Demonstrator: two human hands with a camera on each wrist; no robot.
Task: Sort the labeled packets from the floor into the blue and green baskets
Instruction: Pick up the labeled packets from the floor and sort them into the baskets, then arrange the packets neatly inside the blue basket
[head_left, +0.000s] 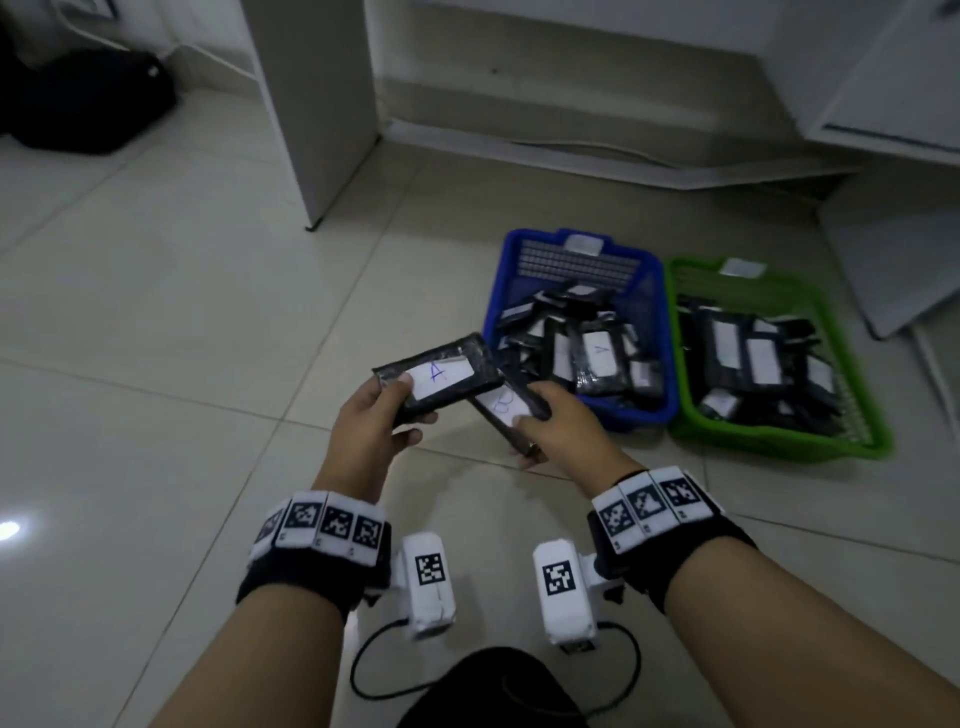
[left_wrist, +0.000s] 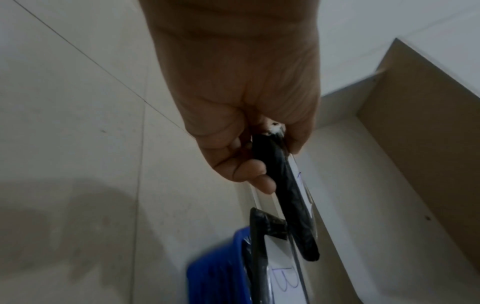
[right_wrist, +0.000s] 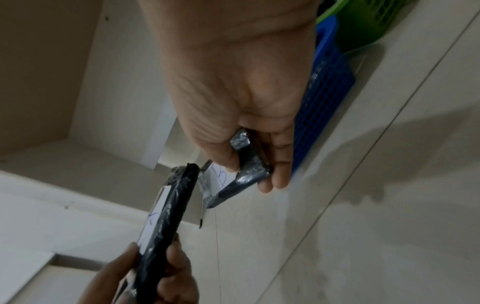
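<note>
The packet marked A (head_left: 439, 378) and the packet marked B (head_left: 506, 410) look wrapped in glossy, crinkled black plastic film, each with a matt white paper label. The blue basket (head_left: 582, 249) and the green basket (head_left: 779, 441) are moulded plastic with lattice walls. The floor (head_left: 156, 322) is smooth, pale, glossy tile, and the wristbands (head_left: 322, 525) look like soft cloth.

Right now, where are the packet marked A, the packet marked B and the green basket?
Packet marked A (head_left: 437, 378): head view, on its white label.
Packet marked B (head_left: 503, 404): head view, on its white label.
Green basket (head_left: 774, 442): head view, on its near rim.
</note>
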